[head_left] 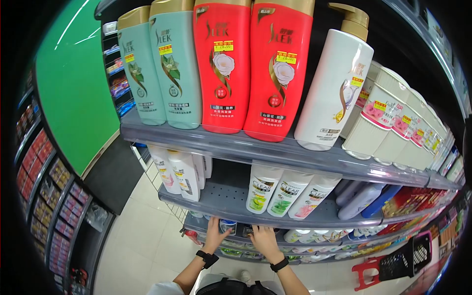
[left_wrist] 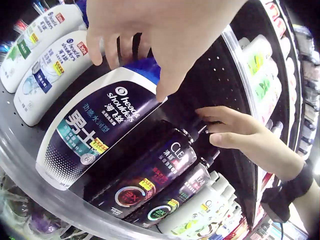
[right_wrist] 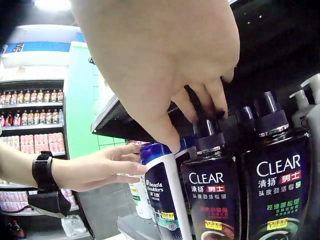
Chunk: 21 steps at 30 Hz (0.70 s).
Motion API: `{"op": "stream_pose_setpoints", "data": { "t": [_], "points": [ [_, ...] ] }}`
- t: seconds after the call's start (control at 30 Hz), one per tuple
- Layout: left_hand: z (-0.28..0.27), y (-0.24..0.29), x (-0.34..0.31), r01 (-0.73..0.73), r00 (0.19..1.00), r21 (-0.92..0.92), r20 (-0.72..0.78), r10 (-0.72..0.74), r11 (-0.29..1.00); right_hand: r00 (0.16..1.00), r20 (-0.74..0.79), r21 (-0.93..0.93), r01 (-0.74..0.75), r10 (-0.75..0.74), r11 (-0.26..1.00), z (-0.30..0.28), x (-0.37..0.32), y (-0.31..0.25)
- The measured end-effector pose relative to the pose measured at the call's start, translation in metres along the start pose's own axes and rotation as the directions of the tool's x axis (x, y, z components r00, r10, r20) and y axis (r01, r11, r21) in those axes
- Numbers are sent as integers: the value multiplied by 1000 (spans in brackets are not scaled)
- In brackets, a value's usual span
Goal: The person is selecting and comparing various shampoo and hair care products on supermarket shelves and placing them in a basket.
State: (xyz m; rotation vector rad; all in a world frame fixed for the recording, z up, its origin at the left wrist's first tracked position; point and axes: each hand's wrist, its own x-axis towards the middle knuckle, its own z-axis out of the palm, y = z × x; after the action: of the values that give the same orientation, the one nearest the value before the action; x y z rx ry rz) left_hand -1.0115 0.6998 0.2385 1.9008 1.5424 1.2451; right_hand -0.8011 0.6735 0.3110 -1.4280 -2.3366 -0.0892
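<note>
My left hand (head_left: 215, 237) grips the blue-capped top of a dark head & shoulders shampoo bottle (left_wrist: 97, 125), thumb on one side and fingers on the other. The bottle leans in the left wrist view. To its right, my right hand (head_left: 264, 243) has thumb and fingers around the black pump of a dark CLEAR men's pump bottle (right_wrist: 212, 192) with a red label print. A second CLEAR pump bottle (right_wrist: 276, 180), printed in green, stands beside it. Two white head & shoulders bottles are on the other side, the nearer one (left_wrist: 50, 75) close to my left fingers.
Directly above the hands runs a shelf (head_left: 223, 194) with white CLEAR bottles (head_left: 287, 194). Higher up stand red bottles (head_left: 223, 69), green bottles (head_left: 174, 69) and a white pump bottle (head_left: 334, 93). A black basket on a red stool (head_left: 366, 273) is at the right.
</note>
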Motion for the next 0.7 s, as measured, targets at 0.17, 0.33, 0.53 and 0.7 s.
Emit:
{"op": "stream_pose_setpoints", "data": {
  "t": [0.17, 0.33, 0.53, 0.7],
  "points": [
    [-8, -11, 20, -45, 994, 49, 103, 40, 998, 991, 53, -64, -121, 124, 991, 26, 15, -2],
    [-9, -12, 31, -105, 986, 23, 135, 101, 994, 977, 43, -20, -210, 211, 977, 38, 17, 3],
    [-7, -17, 25, -50, 984, -139, 165, 73, 989, 962, -123, 153, -225, 245, 962, 41, 15, 1],
    [-7, -22, 35, -199, 954, -156, 197, 228, 967, 907, -230, 375, -253, 354, 892, 46, 15, 9]
  ]
}}
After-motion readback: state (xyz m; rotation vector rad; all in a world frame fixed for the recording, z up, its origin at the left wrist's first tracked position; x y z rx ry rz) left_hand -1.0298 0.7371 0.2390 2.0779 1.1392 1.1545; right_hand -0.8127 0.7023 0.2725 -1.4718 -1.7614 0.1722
